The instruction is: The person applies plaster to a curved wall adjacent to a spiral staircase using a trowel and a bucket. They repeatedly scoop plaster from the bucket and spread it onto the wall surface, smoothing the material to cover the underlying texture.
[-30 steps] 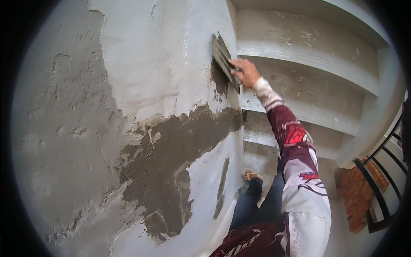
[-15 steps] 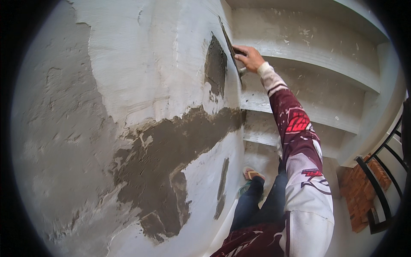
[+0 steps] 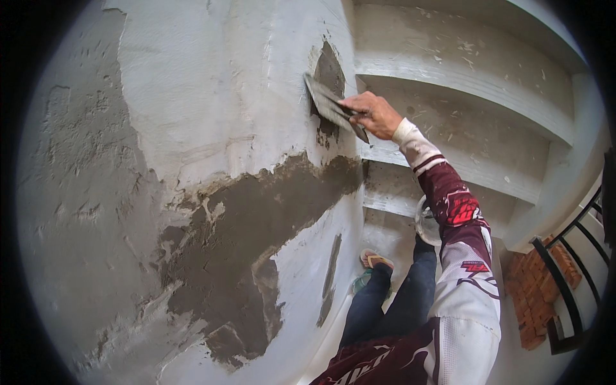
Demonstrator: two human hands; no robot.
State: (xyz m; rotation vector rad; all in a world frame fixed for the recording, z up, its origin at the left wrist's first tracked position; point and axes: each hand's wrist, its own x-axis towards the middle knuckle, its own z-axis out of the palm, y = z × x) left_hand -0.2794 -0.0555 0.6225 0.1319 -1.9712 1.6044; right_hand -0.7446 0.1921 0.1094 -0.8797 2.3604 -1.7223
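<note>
Before the white plastered wall (image 3: 192, 77): a flat, grey metal trowel (image 3: 326, 104) lay just left of our right hand (image 3: 375, 115), its tilted blade across a narrow, dark-grey patch (image 3: 330, 67).
Grip: our hand was clamped on the trowel's right side.
Right arm (image 3: 443, 183): we stretched it forward, nearly straight.
Maroon-and-white fabric sleeve (image 3: 465, 244): we wore red prints (image 3: 462, 210) with lettering.

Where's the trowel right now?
In the head view, the trowel is at upper middle, held in the right hand, over the small dark patch on the wall, left of the stairs.
</note>
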